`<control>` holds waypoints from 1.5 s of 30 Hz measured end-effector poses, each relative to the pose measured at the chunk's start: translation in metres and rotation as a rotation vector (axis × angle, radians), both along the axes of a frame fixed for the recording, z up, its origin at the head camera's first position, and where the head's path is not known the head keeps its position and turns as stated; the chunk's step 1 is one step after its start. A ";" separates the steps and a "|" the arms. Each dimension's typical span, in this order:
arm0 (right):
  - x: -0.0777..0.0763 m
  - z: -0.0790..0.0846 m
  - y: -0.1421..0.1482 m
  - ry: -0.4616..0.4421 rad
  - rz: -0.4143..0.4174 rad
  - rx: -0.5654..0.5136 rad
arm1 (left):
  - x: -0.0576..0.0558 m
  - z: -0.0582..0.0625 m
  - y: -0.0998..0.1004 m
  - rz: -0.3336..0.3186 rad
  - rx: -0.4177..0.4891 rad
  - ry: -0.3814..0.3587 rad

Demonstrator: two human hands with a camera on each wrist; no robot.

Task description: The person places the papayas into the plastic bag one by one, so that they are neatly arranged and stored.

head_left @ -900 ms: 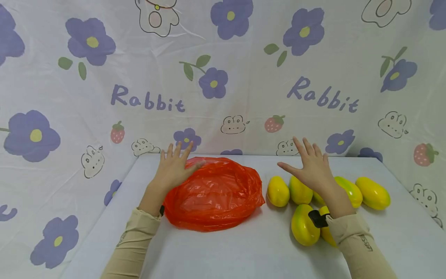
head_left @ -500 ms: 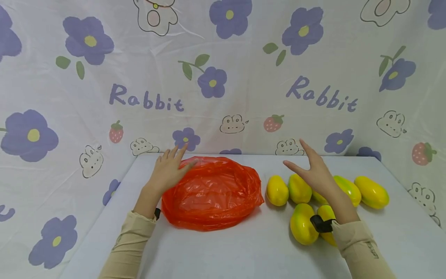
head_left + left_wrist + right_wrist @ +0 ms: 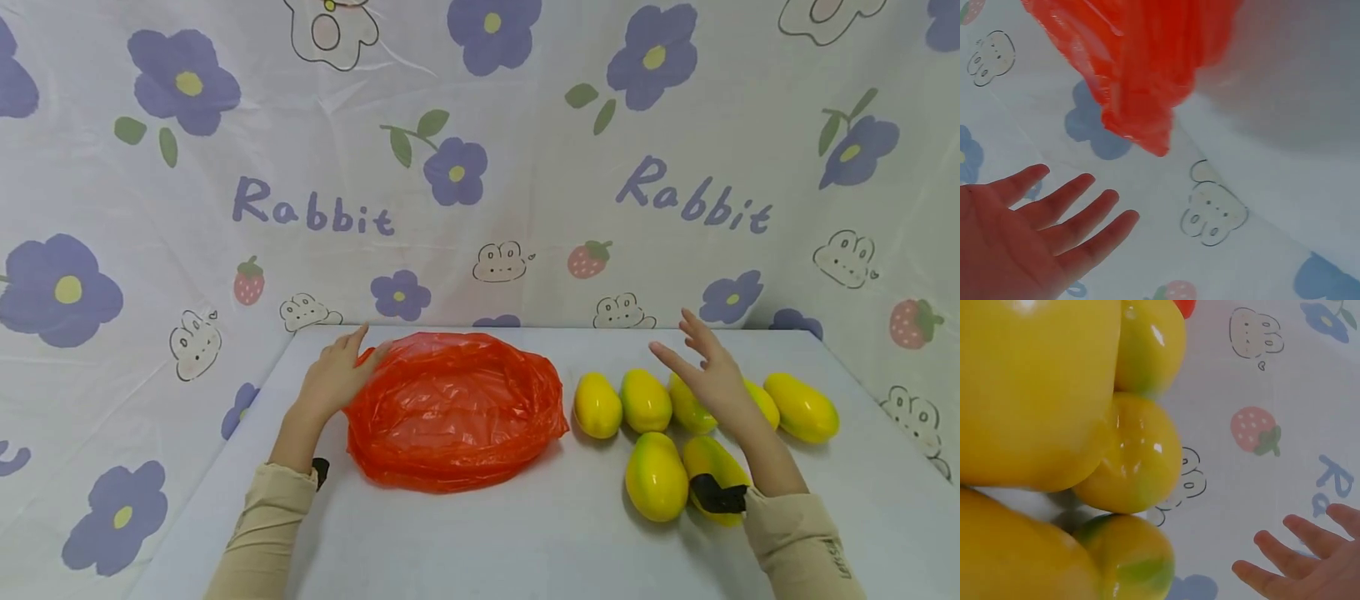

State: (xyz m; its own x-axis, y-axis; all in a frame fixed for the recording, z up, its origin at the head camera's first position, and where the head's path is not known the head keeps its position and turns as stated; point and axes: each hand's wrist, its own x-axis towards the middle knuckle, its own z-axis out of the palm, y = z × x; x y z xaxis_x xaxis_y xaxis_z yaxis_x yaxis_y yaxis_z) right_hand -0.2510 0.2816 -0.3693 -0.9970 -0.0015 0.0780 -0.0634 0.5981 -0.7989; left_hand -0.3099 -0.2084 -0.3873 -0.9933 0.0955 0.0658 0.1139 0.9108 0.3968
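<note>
A red plastic bag [image 3: 457, 408] lies with its mouth spread wide on the white table, left of centre. At its left edge hovers my left hand [image 3: 330, 379], thumb overlapping the rim in the head view. The left wrist view has that hand [image 3: 1041, 244] with fingers spread and a hanging corner of the bag [image 3: 1141, 94] above them. Over the back row of yellow-green mangoes, my right hand [image 3: 716, 379] is held up with nothing in it. Its straight fingers [image 3: 1279, 550] appear beside several large mangoes [image 3: 1132, 456] in the right wrist view.
The mangoes stand in two rows right of the bag; a front mango [image 3: 657, 477] and the rightmost mango [image 3: 801, 407] show plainly. A cloth backdrop [image 3: 510, 192] with flowers and rabbits rises behind the table [image 3: 487, 550].
Both hands have drawn apart and slightly lower: the left outward to the bag's left edge, the right farther right over the mangoes. The bag and fruit keep their places.
</note>
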 end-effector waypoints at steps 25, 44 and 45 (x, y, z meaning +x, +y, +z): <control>0.016 -0.021 0.055 0.001 -0.162 -0.155 | -0.009 -0.039 -0.037 0.099 0.103 -0.202; 0.031 -0.047 0.109 -0.097 -0.358 -0.237 | -0.006 -0.049 -0.037 0.061 0.175 -0.196; 0.031 -0.049 0.112 -0.097 -0.367 -0.241 | -0.006 -0.049 -0.037 0.058 0.172 -0.190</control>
State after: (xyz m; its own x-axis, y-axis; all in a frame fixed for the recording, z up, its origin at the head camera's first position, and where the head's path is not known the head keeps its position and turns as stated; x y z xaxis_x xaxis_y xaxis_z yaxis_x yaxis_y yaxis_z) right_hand -0.2198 0.3932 -0.4179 -0.9308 0.3604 -0.0610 0.2002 0.3630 -0.9100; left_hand -0.3159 -0.2451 -0.4361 -0.9929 0.0413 -0.1119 -0.0280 0.8312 0.5553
